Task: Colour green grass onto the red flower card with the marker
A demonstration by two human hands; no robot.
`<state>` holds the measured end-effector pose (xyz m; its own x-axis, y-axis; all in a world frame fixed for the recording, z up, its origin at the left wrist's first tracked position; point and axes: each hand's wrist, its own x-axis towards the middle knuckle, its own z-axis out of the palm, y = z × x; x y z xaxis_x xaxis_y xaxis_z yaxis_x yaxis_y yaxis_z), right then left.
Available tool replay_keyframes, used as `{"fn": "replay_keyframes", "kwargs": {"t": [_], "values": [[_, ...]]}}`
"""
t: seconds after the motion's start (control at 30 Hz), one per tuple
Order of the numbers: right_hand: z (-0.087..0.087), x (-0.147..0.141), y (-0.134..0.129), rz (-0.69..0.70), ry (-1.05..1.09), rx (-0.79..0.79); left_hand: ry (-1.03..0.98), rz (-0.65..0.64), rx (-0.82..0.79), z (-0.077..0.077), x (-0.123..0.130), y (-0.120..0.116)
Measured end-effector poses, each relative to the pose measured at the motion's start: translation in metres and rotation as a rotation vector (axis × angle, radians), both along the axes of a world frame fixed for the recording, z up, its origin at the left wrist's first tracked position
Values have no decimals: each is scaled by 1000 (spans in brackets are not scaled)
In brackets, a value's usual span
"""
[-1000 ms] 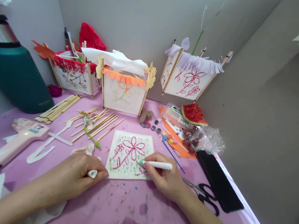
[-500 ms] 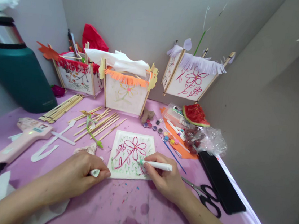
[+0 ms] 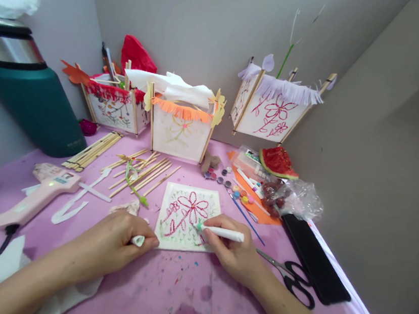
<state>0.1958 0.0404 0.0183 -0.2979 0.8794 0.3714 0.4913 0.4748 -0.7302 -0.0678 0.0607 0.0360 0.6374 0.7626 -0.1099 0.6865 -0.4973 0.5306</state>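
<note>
My right hand (image 3: 234, 249) grips a white marker (image 3: 225, 233) with a green tip end, held low over a square white panel (image 3: 214, 201). The tip is at the panel's middle right. On the panel are a dark pink dotted flower (image 3: 192, 206) with a stem and many small green marks. My left hand (image 3: 123, 238) is closed round a small white marker cap (image 3: 138, 240), its open end showing, while the fingertips rest by the panel's lower left corner. A crumpled pale scrap (image 3: 127, 207) lies just behind the left hand.
Behind stand paper-sided lanterns with an orange fringe (image 3: 183, 109), red fringe (image 3: 108, 91) and lilac fringe (image 3: 290, 91). Wooden sticks (image 3: 149, 177), a pink glue gun (image 3: 38, 197) and a teal bottle (image 3: 32, 104) are left. Scissors (image 3: 290, 276), paint pots (image 3: 241, 196) and a black slab (image 3: 315, 261) are right.
The whole view has shifted slightly, so things appear a little further right. Both hands keep their grips, and the marker tip stays over nearly the same part of the panel.
</note>
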Motion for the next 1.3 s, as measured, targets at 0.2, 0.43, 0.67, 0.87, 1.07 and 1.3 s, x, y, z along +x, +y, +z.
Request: {"fn": "replay_keyframes", "kwargs": {"t": [0.2,0.43,0.67,0.87,1.07,1.3], "values": [[0,-2,-1,43,-19,-18,3,5,-13,0,0,0],[-1,-1,-1,-5,1,-9,8,4,-6,0,-1,-1],[-1,-6,2,46,1,23,-12,-12,14,-7,-3,1],[-4,-6,3,41,1,14,-12,-15,19,-8,-3,1],[-4,-7,5,17,19,84,-10,-3,7,-7,-2,1],[-5,-7,6,40,-39,105,-11,-9,18,-7,-3,1]]}}
